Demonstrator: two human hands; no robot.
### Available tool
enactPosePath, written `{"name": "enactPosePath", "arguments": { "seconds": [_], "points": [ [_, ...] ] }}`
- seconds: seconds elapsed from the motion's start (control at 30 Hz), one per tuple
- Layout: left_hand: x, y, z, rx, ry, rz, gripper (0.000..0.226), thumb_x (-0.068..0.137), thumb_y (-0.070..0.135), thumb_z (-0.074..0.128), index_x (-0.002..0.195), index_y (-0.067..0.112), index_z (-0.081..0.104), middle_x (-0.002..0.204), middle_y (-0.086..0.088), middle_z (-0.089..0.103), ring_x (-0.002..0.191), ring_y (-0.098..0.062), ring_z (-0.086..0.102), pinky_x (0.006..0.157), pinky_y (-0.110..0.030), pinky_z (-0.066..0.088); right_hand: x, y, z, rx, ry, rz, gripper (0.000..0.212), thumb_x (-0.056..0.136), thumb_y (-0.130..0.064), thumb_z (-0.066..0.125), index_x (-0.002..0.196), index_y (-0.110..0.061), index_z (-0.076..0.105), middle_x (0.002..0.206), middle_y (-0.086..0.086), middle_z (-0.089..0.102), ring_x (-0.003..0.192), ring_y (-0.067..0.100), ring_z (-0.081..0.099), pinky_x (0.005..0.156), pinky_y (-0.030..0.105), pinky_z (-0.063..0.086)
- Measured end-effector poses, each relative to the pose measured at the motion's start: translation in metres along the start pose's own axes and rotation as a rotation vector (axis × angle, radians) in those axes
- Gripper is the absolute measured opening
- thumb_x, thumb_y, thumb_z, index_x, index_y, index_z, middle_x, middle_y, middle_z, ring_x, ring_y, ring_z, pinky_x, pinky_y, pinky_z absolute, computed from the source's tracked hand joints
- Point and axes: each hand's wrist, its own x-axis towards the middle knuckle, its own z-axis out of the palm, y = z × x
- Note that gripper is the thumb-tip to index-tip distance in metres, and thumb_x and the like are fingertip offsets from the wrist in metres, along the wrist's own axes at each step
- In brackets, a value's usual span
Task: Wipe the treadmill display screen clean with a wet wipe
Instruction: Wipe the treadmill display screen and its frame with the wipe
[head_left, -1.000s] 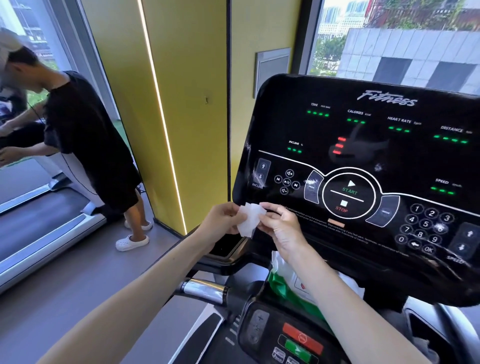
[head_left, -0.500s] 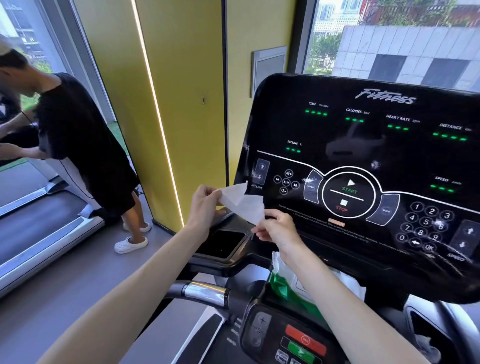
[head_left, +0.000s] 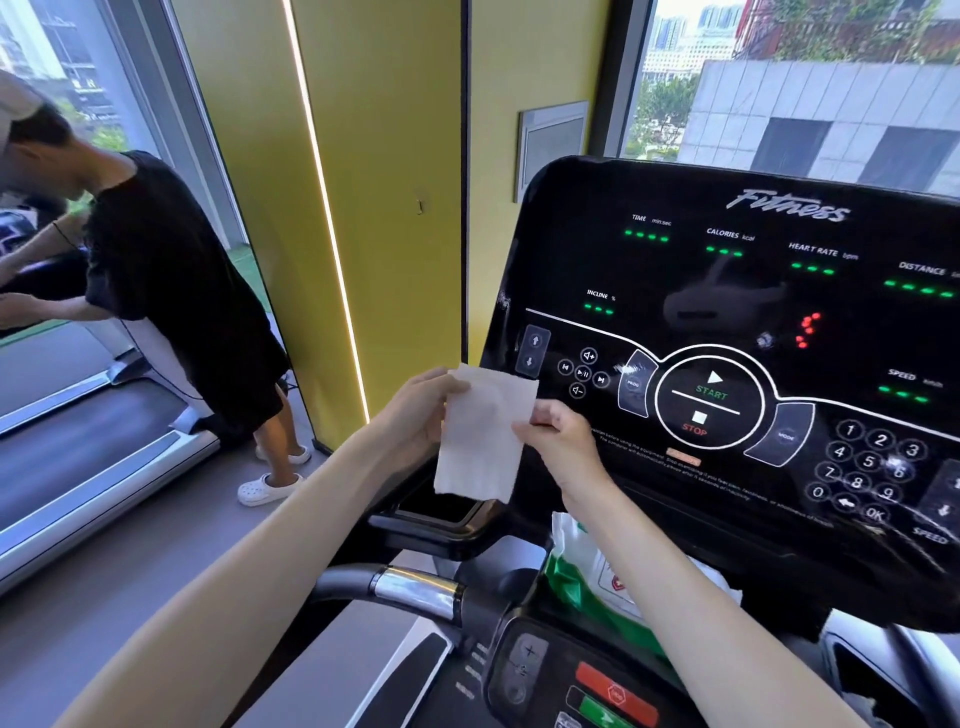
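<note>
We hold an unfolded wet wipe (head_left: 480, 431) between pinching left hand (head_left: 421, 410) and right hand (head_left: 558, 439), just before the display screen's (head_left: 727, 291) lower-left corner, seemingly not touching. Next: press it flat onto the glass.

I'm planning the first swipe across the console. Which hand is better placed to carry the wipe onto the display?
Probably the right hand. It pinches the unfolded white wet wipe at its right edge and sits directly in front of the black treadmill display screen; the left hand holds the far edge, off the console's side.
</note>
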Motion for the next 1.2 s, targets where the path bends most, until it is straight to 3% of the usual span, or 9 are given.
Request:
{"name": "enactPosePath", "arguments": {
  "seconds": [0.07, 0.13, 0.23, 0.33, 0.5, 0.6, 0.77, 0.97, 1.2],
  "points": [
    [0.000, -0.003, 0.000, -0.089, 0.014, -0.014, 0.019, 0.095, 0.012, 0.045, 0.110, 0.004, 0.053, 0.099, -0.012, 0.065, 0.081, -0.022, 0.066, 0.066, -0.035, 0.057, -0.001, -0.002, 0.001, 0.019, 0.037, -0.057, 0.005, 0.086, -0.006, 0.061, 0.089, -0.006, 0.065, 0.081, 0.005, 0.065, 0.067, 0.005, 0.054, 0.055, 0.008, 0.041],
    [0.001, -0.007, 0.001, -0.148, 0.046, -0.050, 0.029, 0.096, 0.016, 0.048, 0.120, 0.001, 0.049, 0.106, -0.014, 0.063, 0.081, -0.022, 0.066, 0.064, -0.035, 0.056, 0.000, -0.002, 0.001, 0.035, 0.042, -0.055, 0.007, 0.087, -0.007, 0.060, 0.082, -0.008, 0.065, 0.070, 0.000, 0.062, 0.058, 0.000, 0.052, 0.051, 0.010, 0.039],
    [0.003, -0.013, -0.003, -0.045, 0.021, -0.148, 0.057, 0.087, 0.013, 0.064, 0.134, 0.018, 0.032, 0.105, -0.015, 0.063, 0.078, -0.022, 0.066, 0.069, -0.038, 0.057, 0.004, -0.003, 0.001, 0.056, 0.041, -0.006, 0.008, 0.088, -0.009, 0.059, 0.088, -0.004, 0.065, 0.072, 0.003, 0.064, 0.062, 0.008, 0.055, 0.053, 0.017, 0.042],
    [0.001, -0.019, -0.004, 0.022, -0.017, -0.167, 0.080, 0.078, -0.012, 0.064, 0.136, 0.030, 0.028, 0.082, -0.010, 0.064, 0.076, -0.024, 0.066, 0.078, -0.043, 0.057, 0.005, -0.005, -0.002, 0.079, 0.073, 0.020, 0.014, 0.089, -0.012, 0.059, 0.102, -0.007, 0.061, 0.084, 0.008, 0.067, 0.073, 0.013, 0.060, 0.059, 0.020, 0.047],
    [0.006, -0.024, -0.005, 0.219, 0.070, -0.009, 0.074, 0.074, -0.014, 0.066, 0.135, 0.020, 0.041, 0.114, -0.015, 0.049, 0.089, -0.029, 0.061, 0.088, -0.048, 0.052, 0.011, 0.003, -0.008, -0.082, -0.034, 0.014, 0.067, 0.076, -0.004, 0.068, 0.130, -0.030, 0.037, 0.094, 0.014, 0.062, 0.087, 0.021, 0.060, 0.083, 0.033, 0.051],
    [0.006, -0.024, -0.004, 0.435, 0.092, 0.114, 0.063, 0.074, -0.008, 0.070, 0.127, 0.020, 0.050, 0.114, -0.006, 0.051, 0.069, -0.013, 0.058, 0.080, -0.033, 0.054, 0.011, 0.000, -0.006, -0.300, -0.063, -0.104, 0.049, 0.072, 0.002, 0.070, 0.115, -0.018, 0.060, 0.093, -0.002, 0.062, 0.082, 0.009, 0.058, 0.076, 0.020, 0.050],
    [0.006, -0.030, -0.008, 0.817, 0.142, 0.311, 0.023, 0.078, 0.004, 0.069, 0.095, 0.020, 0.069, 0.115, 0.003, 0.045, 0.079, -0.004, 0.048, 0.076, -0.017, 0.040, 0.007, -0.002, 0.005, -0.510, -0.085, -0.242, 0.028, 0.074, -0.011, 0.076, 0.102, -0.011, 0.069, 0.096, -0.006, 0.062, 0.084, -0.003, 0.053, 0.067, -0.003, 0.035],
    [0.002, -0.033, -0.026, 0.875, 0.123, 0.391, 0.011, 0.083, 0.014, 0.066, 0.080, 0.024, 0.067, 0.124, 0.004, 0.036, 0.117, -0.011, 0.037, 0.094, -0.025, 0.031, 0.009, 0.007, 0.020, -0.689, -0.037, -0.344, 0.012, 0.076, -0.028, 0.073, 0.078, -0.016, 0.072, 0.096, -0.004, 0.049, 0.092, 0.009, 0.044, 0.078, 0.022, 0.040],
    [-0.004, -0.032, -0.027, 0.900, 0.076, 0.396, 0.012, 0.081, 0.009, 0.061, 0.086, 0.020, 0.060, 0.089, 0.000, 0.061, 0.078, -0.011, 0.054, 0.070, -0.022, 0.044, 0.009, 0.010, 0.035, -0.540, 0.047, -0.190, 0.017, 0.078, -0.026, 0.068, 0.068, -0.014, 0.068, 0.060, -0.007, 0.063, 0.059, 0.007, 0.056, 0.051, 0.017, 0.039]
  ]
}}
